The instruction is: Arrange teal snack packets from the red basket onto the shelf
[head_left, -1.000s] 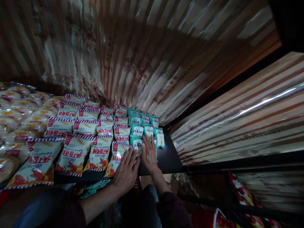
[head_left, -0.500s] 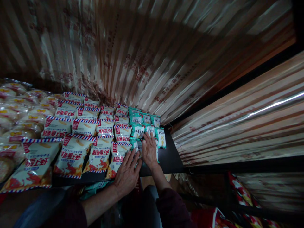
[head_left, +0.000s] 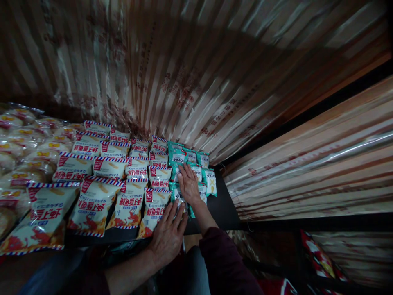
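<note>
Several small green snack packets [head_left: 211, 180] lie in rows at the right end of a black shelf [head_left: 221, 205]. My right hand [head_left: 189, 184] rests flat on the middle packets, fingers stretched out and pointing away from me. Lower and to the left, my left hand [head_left: 168, 229] lies over the front edge of the rows with its fingers extended. Its fingertips touch the front green packet [head_left: 179, 196], beside a white snack bag with a striped edge [head_left: 155, 209]. The undersides of both hands are hidden.
Larger white snack bags [head_left: 89, 205] stand in rows to the left, with clear-wrapped round cakes [head_left: 29, 174] beyond them. Wrinkled plastic sheeting [head_left: 172, 82] hangs behind. A black frame bar [head_left: 307, 110] slants at the right, above red packages [head_left: 317, 254] lower down.
My right hand has shifted slightly left and away from me across the green packets, uncovering one nearer packet. My left hand has moved a little down and to the right. The view has shifted slightly.
</note>
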Demonstrator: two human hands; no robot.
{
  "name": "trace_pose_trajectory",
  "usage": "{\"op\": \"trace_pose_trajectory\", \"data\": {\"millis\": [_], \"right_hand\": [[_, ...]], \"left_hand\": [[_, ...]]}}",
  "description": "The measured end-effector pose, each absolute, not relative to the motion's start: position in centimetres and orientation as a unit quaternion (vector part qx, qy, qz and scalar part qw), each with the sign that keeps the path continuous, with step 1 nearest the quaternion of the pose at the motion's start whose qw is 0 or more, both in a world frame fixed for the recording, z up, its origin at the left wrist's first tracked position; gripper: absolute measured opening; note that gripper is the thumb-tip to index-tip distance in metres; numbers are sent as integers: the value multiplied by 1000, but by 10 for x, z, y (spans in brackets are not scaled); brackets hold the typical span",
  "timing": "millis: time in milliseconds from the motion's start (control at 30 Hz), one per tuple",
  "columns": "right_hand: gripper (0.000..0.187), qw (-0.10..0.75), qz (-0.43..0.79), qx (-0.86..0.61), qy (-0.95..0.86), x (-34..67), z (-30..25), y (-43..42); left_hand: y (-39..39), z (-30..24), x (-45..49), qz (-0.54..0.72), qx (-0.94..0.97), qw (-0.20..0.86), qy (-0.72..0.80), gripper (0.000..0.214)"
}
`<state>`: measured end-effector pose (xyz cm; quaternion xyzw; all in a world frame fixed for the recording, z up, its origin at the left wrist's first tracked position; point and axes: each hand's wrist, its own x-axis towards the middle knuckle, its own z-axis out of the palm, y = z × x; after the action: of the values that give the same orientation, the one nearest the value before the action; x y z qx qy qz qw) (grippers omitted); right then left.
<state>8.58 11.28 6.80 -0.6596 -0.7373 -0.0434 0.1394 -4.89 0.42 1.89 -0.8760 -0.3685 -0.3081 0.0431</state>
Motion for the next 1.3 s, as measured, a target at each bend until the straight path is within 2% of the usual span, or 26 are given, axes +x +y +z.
{"op": "trace_pose_trajectory", "data": {"millis": [433,700,800,933,1133,1300], "right_hand": [[46,118,-62,-649,-749,82,59,113],[47,117,-78,-648,-748,85,73,123],[49,107,-91,-656,-741,84,77,140],[51,78,-82,-674,-730,78,72,161],[49,55,-60,-687,-722,72,62,170],[48,57,-56,-678,-730,74,58,171]], "left_hand": [[4,12,-47,-307,-881,12,-360,41],[5,10,-48,-315,-882,9,-350,48],[4,8,-47,-309,-885,6,-348,45],[4,4,-44,-324,-880,26,-347,37],[6,4,-47,-332,-879,45,-340,47],[8,7,-48,-321,-884,50,-335,43]]}}
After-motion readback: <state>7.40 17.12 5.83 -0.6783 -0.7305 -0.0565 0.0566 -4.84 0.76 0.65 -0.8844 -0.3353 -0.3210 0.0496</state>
